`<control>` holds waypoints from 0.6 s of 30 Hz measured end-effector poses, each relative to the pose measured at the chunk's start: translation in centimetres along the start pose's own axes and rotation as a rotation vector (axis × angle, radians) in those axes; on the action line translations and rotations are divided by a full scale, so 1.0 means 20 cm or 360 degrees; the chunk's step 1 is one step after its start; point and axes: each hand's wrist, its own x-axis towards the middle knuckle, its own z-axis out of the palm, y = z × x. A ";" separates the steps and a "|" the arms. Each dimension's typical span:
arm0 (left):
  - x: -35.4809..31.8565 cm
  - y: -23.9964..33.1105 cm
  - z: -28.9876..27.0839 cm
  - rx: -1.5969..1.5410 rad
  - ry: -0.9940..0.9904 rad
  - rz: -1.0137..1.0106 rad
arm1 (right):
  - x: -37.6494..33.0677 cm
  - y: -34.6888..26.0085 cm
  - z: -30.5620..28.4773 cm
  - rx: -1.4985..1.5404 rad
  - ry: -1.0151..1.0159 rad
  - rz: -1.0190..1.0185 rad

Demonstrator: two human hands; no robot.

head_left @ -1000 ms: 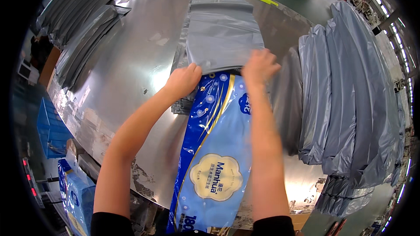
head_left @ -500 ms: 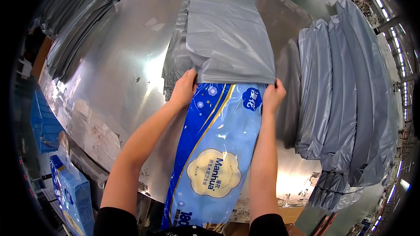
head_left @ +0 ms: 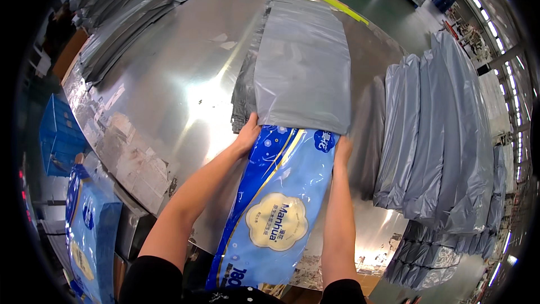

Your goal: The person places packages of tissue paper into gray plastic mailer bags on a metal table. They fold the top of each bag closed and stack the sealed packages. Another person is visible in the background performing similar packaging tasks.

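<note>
A long pale-blue plastic-wrapped pack [head_left: 320,174], with a dark-blue side stripe and a cream flower-shaped label, lies lengthwise before me. Its far end is inside the mouth of a grey plastic bag [head_left: 304,73], which lies flat on a stack of similar bags [head_left: 243,95]. My left hand [head_left: 250,133] is closed at the left corner of the bag mouth, with its fingertips partly hidden. At the right corner, my right hand [head_left: 342,150] is closed round the pack's edge and the bag's rim; its fingers are partly hidden.
The worn metal table [head_left: 163,90] carries grey filled bags [head_left: 416,141] on the right and folded grey bags [head_left: 129,28] at the far left. A yellow-green strip [head_left: 332,3] runs along the far edge. Beside the table at lower left stand another blue pack [head_left: 101,219] and a blue bin [head_left: 59,138].
The bag's mouth now covers part of the dark-blue emblem at the pack's far end, which showed whole before. Both hands stay at the mouth's corners. The whole view has shifted.
</note>
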 end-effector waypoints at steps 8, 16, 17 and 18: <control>-0.95 0.15 -0.50 0.0592 -0.0853 0.0015 | -0.93 0.33 -0.54 -0.0256 -0.1275 -0.0547; -1.91 0.29 -0.66 0.0600 -0.0882 -0.0204 | -1.97 0.75 -0.83 -0.0065 -0.1160 -0.0472; -1.77 0.41 -0.67 0.0695 -0.0821 -0.0284 | -1.84 0.51 -0.84 -0.0055 -0.1011 -0.0886; -1.66 0.49 -0.67 0.0630 -0.0548 -0.0266 | -1.76 0.30 -0.89 -0.0099 -0.0788 -0.1051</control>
